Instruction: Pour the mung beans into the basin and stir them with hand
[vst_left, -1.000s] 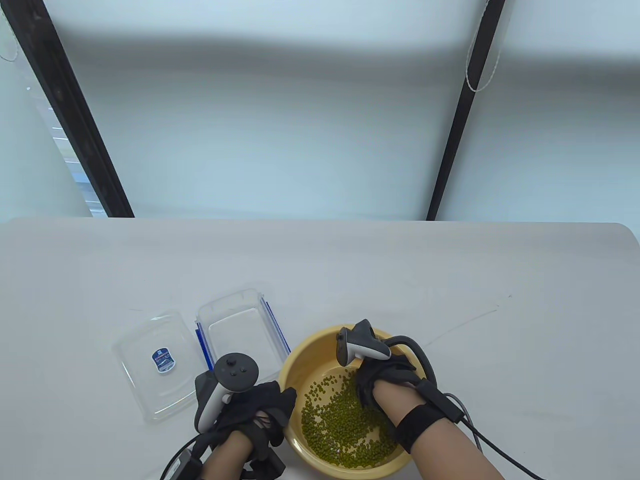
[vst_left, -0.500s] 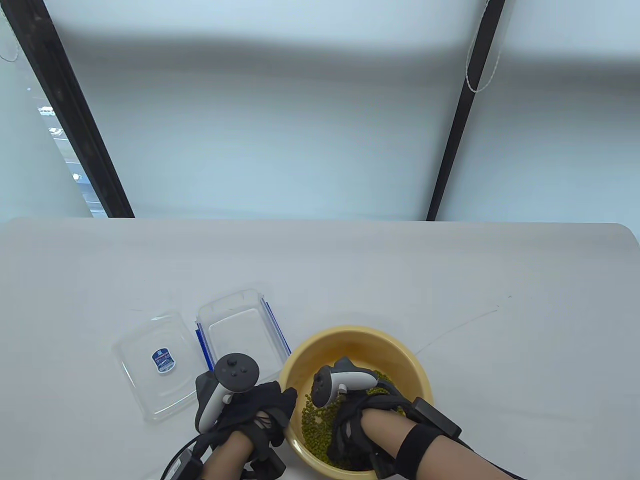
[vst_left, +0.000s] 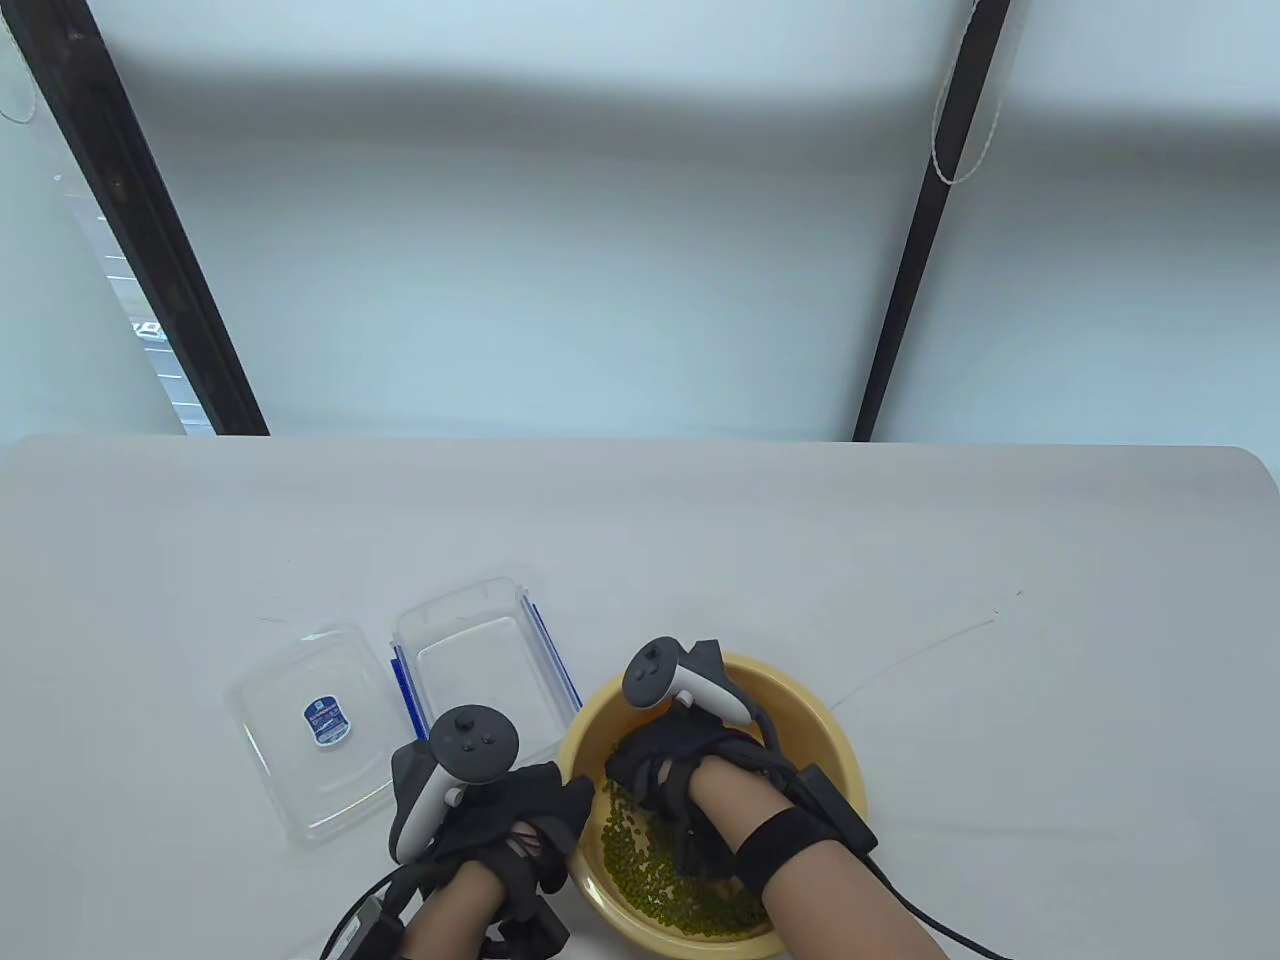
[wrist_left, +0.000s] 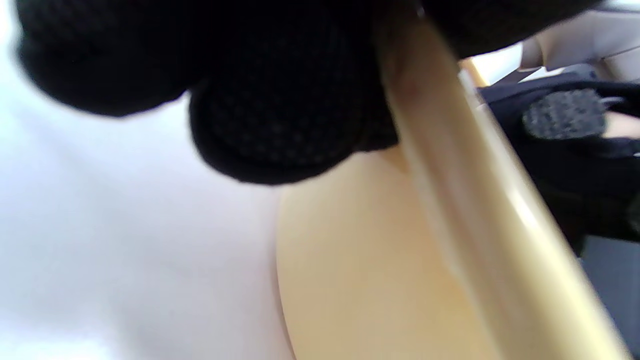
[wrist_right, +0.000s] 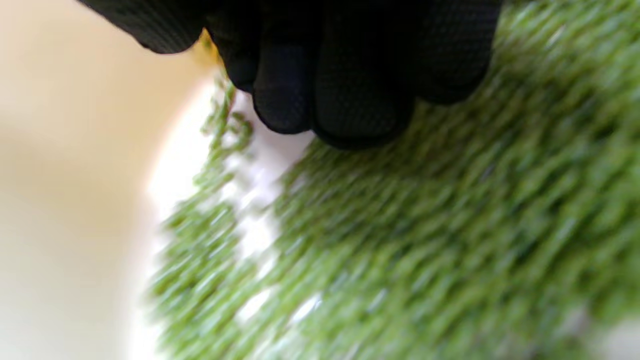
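Observation:
A yellow basin (vst_left: 835, 725) stands at the table's front edge with green mung beans (vst_left: 650, 872) on its floor. My right hand (vst_left: 650, 770) is down inside the basin on its left side, fingers held together and reaching into the beans. In the right wrist view the gloved fingertips (wrist_right: 345, 105) touch the blurred beans (wrist_right: 425, 240) near the basin wall (wrist_right: 65, 175). My left hand (vst_left: 570, 800) grips the basin's left rim. In the left wrist view its fingers (wrist_left: 280, 115) curl over the rim (wrist_left: 480, 185).
An empty clear plastic box (vst_left: 480, 665) with blue clips lies left of the basin. Its clear lid (vst_left: 310, 725) with a blue label lies further left. The table's far half and right side are bare white surface.
My right hand swept through the beans from the basin's far right, round the near side, to its left. The left hand and the basin stayed put.

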